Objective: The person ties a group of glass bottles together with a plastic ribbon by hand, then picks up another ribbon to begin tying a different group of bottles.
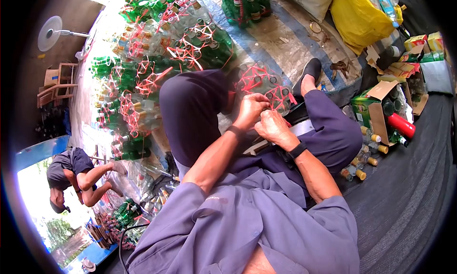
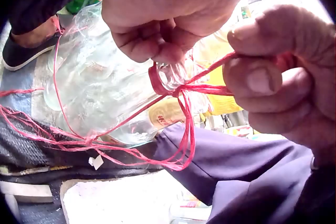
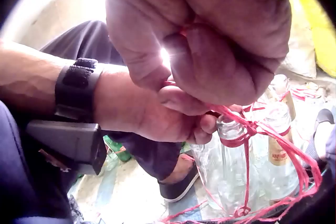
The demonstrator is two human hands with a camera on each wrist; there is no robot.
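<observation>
My two hands meet over a bundle of clear glass bottles tied with pink plastic twine. My right hand has its fingers curled around several strands of the pink twine, which run taut to a bottle neck. The twine is knotted at that neck and hangs from it in a long loop. Curled at the same bottle's mouth, my left hand pinches the twine with its fingertips, partly hidden behind the fingers. In the head view, the left hand lies beside the right.
Many twine-bound green and clear bottles stand to the left and ahead. A yellow sack sits at the upper right. To the right are a carton of bottles and loose capped bottles. Another person bends at the far left.
</observation>
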